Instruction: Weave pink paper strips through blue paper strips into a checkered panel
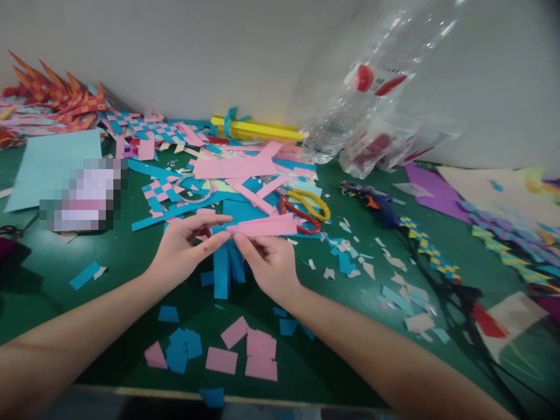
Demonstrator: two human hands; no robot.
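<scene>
Between my two hands are paper strips. My left hand (195,242) pinches them at their left end with thumb and fingertips. My right hand (271,262) pinches beside it, thumb and finger almost touching the left thumb. A folded pink paper strip (266,226) points right from the pinch. Several blue paper strips (221,274) hang down below it. How the pink and blue join is hidden by the fingertips. Just beyond my right hand lie scissors (315,204) with a red and a yellow handle.
Behind are loose strips, a silvery ring (209,189) and checkered woven paper (160,195). A blurred-out flat object (85,198) lies left. Clear plastic bottles (345,116) stand at the wall. A dark cable (431,280) crosses the right side. Scraps (221,360) lie near the table edge (144,394).
</scene>
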